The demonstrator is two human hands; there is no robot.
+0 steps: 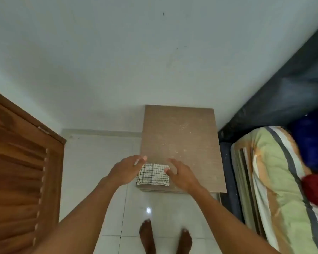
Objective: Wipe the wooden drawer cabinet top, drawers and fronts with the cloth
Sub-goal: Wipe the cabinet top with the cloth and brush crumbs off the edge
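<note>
Hands (126,170) (182,174) outstretched, fingers spread, flanking folded cloth (153,174) on cabinet (180,136).

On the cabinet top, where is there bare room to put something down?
The cabinet top is bare from the wall edge down to the hands, speckled with pale specks. Only its near-left corner is crowded: the checked cloth lies there, between the left hand and right hand.
</note>
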